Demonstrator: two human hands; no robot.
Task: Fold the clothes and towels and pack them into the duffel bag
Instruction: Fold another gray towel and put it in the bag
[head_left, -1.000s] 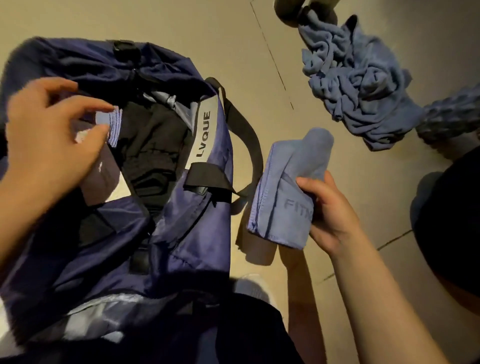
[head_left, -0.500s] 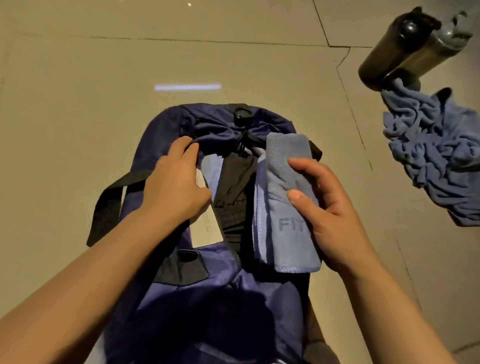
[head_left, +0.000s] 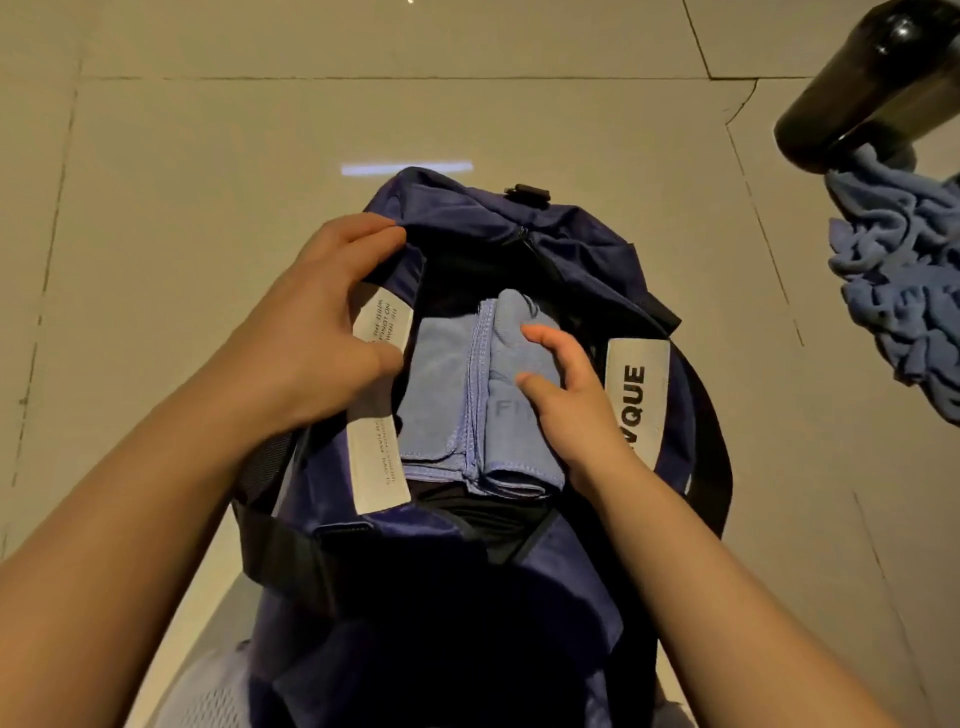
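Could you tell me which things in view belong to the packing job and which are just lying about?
Part of the job:
duffel bag, held open by the left hand
folded towels inside, under the right hand
crumpled towel, unfolded on the floor

Lying about:
dark bottle

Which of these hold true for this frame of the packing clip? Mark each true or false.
1. The left hand grips the rim of the navy duffel bag. True.
2. The folded blue towel lies on the floor tiles. False: it sits inside the bag.
3. The right hand rests on that towel. True.
4. The crumpled blue towel is already packed. False: it lies on the floor, right of the bag.
5. The bag's label is blank. False: letters are printed on it.
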